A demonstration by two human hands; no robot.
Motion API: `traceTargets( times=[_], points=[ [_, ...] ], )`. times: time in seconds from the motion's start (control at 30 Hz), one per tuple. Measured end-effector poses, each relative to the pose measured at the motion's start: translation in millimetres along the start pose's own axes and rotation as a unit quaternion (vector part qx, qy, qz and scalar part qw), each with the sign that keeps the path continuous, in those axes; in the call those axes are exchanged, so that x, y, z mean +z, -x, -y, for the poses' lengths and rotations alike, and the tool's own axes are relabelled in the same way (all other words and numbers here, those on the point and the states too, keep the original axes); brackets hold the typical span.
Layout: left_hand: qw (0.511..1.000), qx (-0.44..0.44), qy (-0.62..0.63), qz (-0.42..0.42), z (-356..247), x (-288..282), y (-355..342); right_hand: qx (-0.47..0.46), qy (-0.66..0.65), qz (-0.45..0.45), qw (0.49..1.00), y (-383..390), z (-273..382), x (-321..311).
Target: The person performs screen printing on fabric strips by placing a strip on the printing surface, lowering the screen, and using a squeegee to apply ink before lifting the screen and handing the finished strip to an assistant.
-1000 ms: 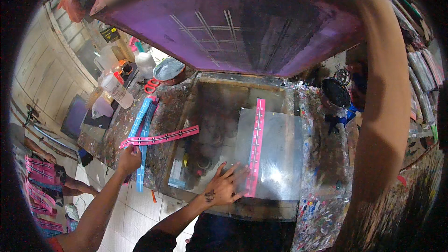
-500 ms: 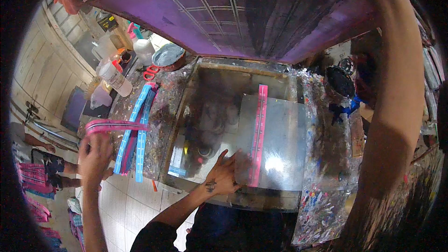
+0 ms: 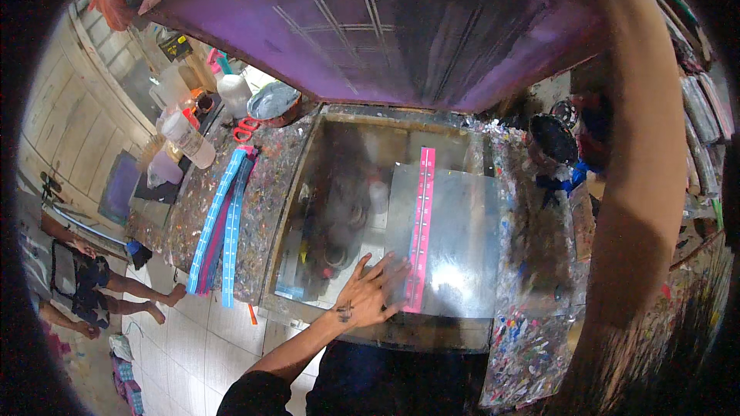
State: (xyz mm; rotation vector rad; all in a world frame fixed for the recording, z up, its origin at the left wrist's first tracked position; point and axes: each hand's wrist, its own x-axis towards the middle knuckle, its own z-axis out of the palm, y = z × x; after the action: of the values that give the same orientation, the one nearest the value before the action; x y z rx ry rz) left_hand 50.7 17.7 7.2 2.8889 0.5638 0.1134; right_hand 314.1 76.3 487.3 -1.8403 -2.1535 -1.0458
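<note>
My left hand [image 3: 371, 294] lies palm down with fingers spread at the lower left edge of a clear sheet [image 3: 462, 243]. Its thumb and fingertips are beside or touching the lower part of a pink printed strip [image 3: 422, 231], which lies lengthwise on the sheet. The sheet rests on a glass-topped table [image 3: 297, 293]. My right arm rises along the right side and its hand is out of view past the upper edge. Tilted up over the far side of the table is a wooden-framed purple printing screen [image 3: 254, 11] with pale line patterns.
Blue and pink strips [image 3: 230, 246] lie on the paint-spattered left ledge [image 3: 266, 208]. Beyond them are red scissors [image 3: 246, 129], a bowl of grey paste [image 3: 274, 102] and bottles [image 3: 233, 94]. A dark pot [image 3: 552, 139] stands at right. Another person [image 3: 77, 270] is at far left.
Another person's hand carrying a pink strip at the left has gone out of view. My left hand stays by the strip on the sheet, fingers shifting slightly. The view has shifted a little.
</note>
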Motion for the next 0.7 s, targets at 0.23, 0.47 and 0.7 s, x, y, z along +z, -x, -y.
traceTargets(
  times=[0.23, 0.47, 0.7],
  points=[
    [1.0, 0.003, -0.004, -0.023, 4, 9, 6, 0.053, -0.097, 0.009, 0.994, -8, 5, -2],
    [1.0, 0.016, 0.002, -0.015, 4, 3, 2, 0.025, -0.072, 0.011, 0.997, -7, -2, -4],
    [0.978, -0.123, 0.04, -0.165, -8, -2, 14, 0.24, -0.238, -0.071, 0.939, -1, 36, 22]
  ],
)
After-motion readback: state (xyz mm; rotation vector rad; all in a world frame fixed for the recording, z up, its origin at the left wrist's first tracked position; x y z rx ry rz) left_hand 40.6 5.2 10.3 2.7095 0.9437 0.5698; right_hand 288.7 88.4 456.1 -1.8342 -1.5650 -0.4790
